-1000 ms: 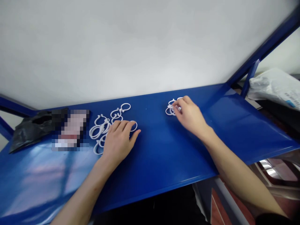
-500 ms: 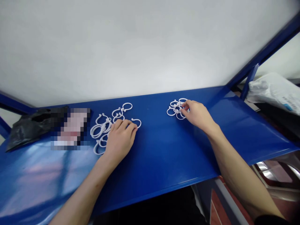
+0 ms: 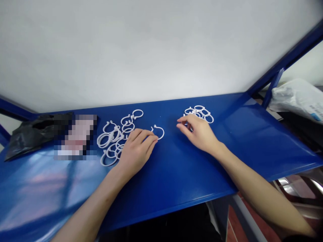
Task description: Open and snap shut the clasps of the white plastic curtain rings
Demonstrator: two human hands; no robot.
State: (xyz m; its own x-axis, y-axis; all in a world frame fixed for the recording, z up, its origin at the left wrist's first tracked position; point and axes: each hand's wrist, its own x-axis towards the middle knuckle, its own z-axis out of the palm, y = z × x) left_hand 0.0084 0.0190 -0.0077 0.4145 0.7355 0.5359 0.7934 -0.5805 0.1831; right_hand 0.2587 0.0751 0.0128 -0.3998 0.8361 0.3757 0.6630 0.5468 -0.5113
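Note:
My left hand (image 3: 138, 148) is closed, its fingertips pinching the near edge of a white open ring (image 3: 163, 133) with small knobbed ends. To its left lies a loose pile of several similar white rings (image 3: 103, 140), some overlapping and partly hidden by the hand. My right hand (image 3: 198, 131) hovers over the blue surface with thumb and fingers apart and nothing between them. Just behind it sits a smaller cluster of white rings (image 3: 209, 118), the near ones partly covered by that hand.
The blue table (image 3: 161, 181) runs up against a pale wall (image 3: 156, 50). A black plastic bag (image 3: 30, 134) and a pixelated flat object (image 3: 78, 136) lie at the left. Beyond the blue frame post at the right is a white plastic package (image 3: 297, 99).
My left hand has drawn the pinched ring rightward, away from the pile. My right hand has left the right cluster and come left and nearer, fingers parted.

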